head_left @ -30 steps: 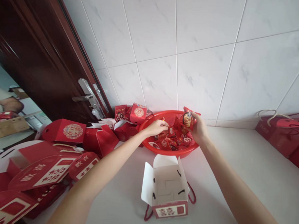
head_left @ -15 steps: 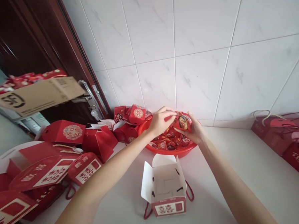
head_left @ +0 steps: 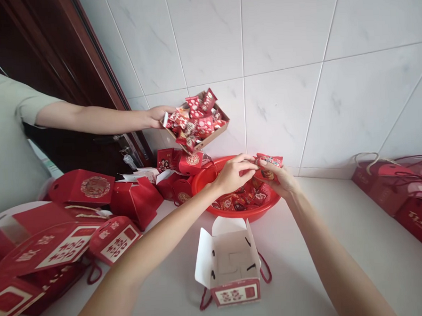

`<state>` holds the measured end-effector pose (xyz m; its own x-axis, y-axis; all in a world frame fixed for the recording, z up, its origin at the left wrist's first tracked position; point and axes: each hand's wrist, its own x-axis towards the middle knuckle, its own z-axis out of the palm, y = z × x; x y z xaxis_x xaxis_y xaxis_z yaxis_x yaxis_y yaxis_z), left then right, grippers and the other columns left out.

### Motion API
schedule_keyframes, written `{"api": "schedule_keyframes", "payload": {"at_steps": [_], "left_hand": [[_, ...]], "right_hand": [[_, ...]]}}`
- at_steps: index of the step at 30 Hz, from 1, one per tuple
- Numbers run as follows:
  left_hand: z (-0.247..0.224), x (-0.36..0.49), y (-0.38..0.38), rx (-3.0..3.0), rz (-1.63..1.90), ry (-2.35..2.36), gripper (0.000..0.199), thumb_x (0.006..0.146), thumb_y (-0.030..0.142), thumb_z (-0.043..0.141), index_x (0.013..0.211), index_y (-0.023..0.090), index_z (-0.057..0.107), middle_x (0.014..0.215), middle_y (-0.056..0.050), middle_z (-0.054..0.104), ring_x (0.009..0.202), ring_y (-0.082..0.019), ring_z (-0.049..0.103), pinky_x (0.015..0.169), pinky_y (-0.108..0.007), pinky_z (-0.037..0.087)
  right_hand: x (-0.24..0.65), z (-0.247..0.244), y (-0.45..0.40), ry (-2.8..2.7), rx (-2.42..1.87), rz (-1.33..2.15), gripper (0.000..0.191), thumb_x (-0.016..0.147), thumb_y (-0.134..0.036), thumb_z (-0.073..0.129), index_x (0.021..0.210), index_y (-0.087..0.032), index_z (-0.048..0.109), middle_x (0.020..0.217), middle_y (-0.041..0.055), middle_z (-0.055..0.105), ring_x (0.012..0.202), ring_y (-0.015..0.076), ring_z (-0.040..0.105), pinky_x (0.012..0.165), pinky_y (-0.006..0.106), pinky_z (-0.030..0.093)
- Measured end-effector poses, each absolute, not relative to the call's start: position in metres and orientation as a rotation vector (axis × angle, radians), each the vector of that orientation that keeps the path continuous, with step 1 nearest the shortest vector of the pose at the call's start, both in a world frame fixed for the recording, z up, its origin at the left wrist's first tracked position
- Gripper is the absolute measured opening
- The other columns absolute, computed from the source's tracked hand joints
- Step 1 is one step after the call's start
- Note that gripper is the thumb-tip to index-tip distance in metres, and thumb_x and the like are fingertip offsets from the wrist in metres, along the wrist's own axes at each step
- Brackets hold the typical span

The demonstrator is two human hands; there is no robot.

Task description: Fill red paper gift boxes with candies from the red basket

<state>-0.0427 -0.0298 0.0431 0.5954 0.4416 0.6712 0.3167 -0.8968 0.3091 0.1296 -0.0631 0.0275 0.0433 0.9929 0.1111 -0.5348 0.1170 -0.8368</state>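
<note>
Over the red plastic basket [head_left: 251,215], my right hand [head_left: 282,179] grips a red snack packet [head_left: 269,161]. My left hand [head_left: 235,173] meets it from the left, its thumb and fingers pinched at the packet's left edge; whether a second item is between them is hidden. Small red wrapped candies [head_left: 246,198] lie in the basket below. In front of the basket stands an open red-and-white gift box [head_left: 233,258], flaps up, with nothing inside and dark red cord handles at its sides.
Another person's arm [head_left: 99,117] holds a cardboard tray of candies [head_left: 195,123] above the back left. Red boxes [head_left: 95,187] crowd the left of the white table [head_left: 291,276]. Red gift bags [head_left: 404,204] stand at the right by the tiled wall.
The other person's cardboard tray has come from the far left to just left of the basket, and their arm now shows. My hands have drawn closer together, tilting the packet.
</note>
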Motion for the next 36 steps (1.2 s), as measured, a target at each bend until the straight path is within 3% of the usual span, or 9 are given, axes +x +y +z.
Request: {"api": "schedule_keyframes", "payload": {"at_steps": [5, 11, 15, 21, 24, 27, 31, 36], "left_hand": [[0.041, -0.043, -0.028, 2.581, 1.076, 0.81, 0.019, 0.089, 0.014, 0.057, 0.096, 0.017, 0.075, 0.111, -0.009, 0.072, 0.106, -0.021, 0.067, 0.1, -0.036, 0.05], [0.026, -0.042, -0.017, 2.65, -0.067, 0.978, 0.032, 0.074, 0.001, 0.055, 0.087, 0.018, 0.078, 0.092, -0.006, 0.078, 0.086, -0.023, 0.071, 0.083, -0.031, 0.052], [0.021, -0.036, -0.023, 2.657, -0.311, 1.114, 0.023, 0.068, 0.007, 0.062, 0.08, 0.02, 0.076, 0.078, -0.006, 0.073, 0.067, -0.024, 0.066, 0.064, -0.031, 0.049], [0.016, -0.027, -0.03, 2.747, -0.346, 1.136, 0.02, 0.062, 0.007, 0.069, 0.076, 0.021, 0.073, 0.079, -0.006, 0.071, 0.071, -0.025, 0.066, 0.062, -0.031, 0.047], [0.016, -0.028, -0.028, 2.746, -0.364, 1.103, 0.015, 0.068, 0.006, 0.065, 0.069, 0.02, 0.072, 0.075, -0.005, 0.072, 0.066, -0.023, 0.065, 0.06, -0.03, 0.045], [0.019, -0.035, -0.022, 2.646, -0.236, 1.039, 0.015, 0.075, 0.011, 0.064, 0.075, 0.02, 0.076, 0.076, -0.004, 0.074, 0.068, -0.021, 0.066, 0.064, -0.029, 0.046], [0.024, -0.053, -0.016, 2.378, 0.096, 0.941, 0.021, 0.078, 0.015, 0.068, 0.097, 0.018, 0.078, 0.097, -0.005, 0.079, 0.09, -0.022, 0.071, 0.082, -0.029, 0.05], [0.031, -0.072, -0.024, 2.021, 0.59, 0.804, 0.038, 0.079, 0.018, 0.073, 0.117, 0.017, 0.071, 0.126, -0.01, 0.072, 0.114, -0.023, 0.066, 0.097, -0.034, 0.051]], "right_hand": [[0.139, 0.029, -0.06, -0.785, -0.691, 1.237, 0.032, 0.05, -0.023, 0.088, 0.078, -0.022, 0.072, 0.075, 0.0005, 0.075, 0.073, 0.0197, 0.069, 0.066, 0.029, 0.059], [0.144, 0.033, -0.062, -0.769, -0.698, 1.221, 0.031, 0.051, -0.023, 0.087, 0.077, -0.022, 0.07, 0.075, -0.0002, 0.074, 0.076, 0.0205, 0.07, 0.07, 0.032, 0.06], [0.14, 0.034, -0.063, -0.811, -0.693, 1.233, 0.034, 0.051, -0.023, 0.088, 0.08, -0.021, 0.07, 0.076, 0.0008, 0.074, 0.075, 0.0212, 0.07, 0.069, 0.033, 0.06], [0.136, 0.035, -0.065, -0.823, -0.692, 1.242, 0.039, 0.05, -0.024, 0.089, 0.086, -0.021, 0.073, 0.078, 0.0016, 0.075, 0.072, 0.0206, 0.07, 0.065, 0.03, 0.058], [0.135, 0.035, -0.067, -0.836, -0.688, 1.255, 0.04, 0.05, -0.024, 0.089, 0.088, -0.021, 0.074, 0.079, 0.0017, 0.076, 0.074, 0.0209, 0.07, 0.064, 0.03, 0.057], [0.135, 0.036, -0.068, -0.843, -0.672, 1.26, 0.042, 0.05, -0.024, 0.09, 0.088, -0.021, 0.073, 0.079, 0.0007, 0.076, 0.074, 0.0208, 0.071, 0.064, 0.029, 0.057], [0.136, 0.036, -0.068, -0.877, -0.674, 1.271, 0.042, 0.05, -0.026, 0.091, 0.088, -0.021, 0.073, 0.08, 0.0018, 0.076, 0.077, 0.0234, 0.072, 0.065, 0.031, 0.058], [0.136, 0.033, -0.068, -0.939, -0.686, 1.311, 0.036, 0.05, -0.03, 0.092, 0.08, -0.02, 0.073, 0.082, 0.0057, 0.077, 0.082, 0.0267, 0.073, 0.068, 0.033, 0.059]]}}
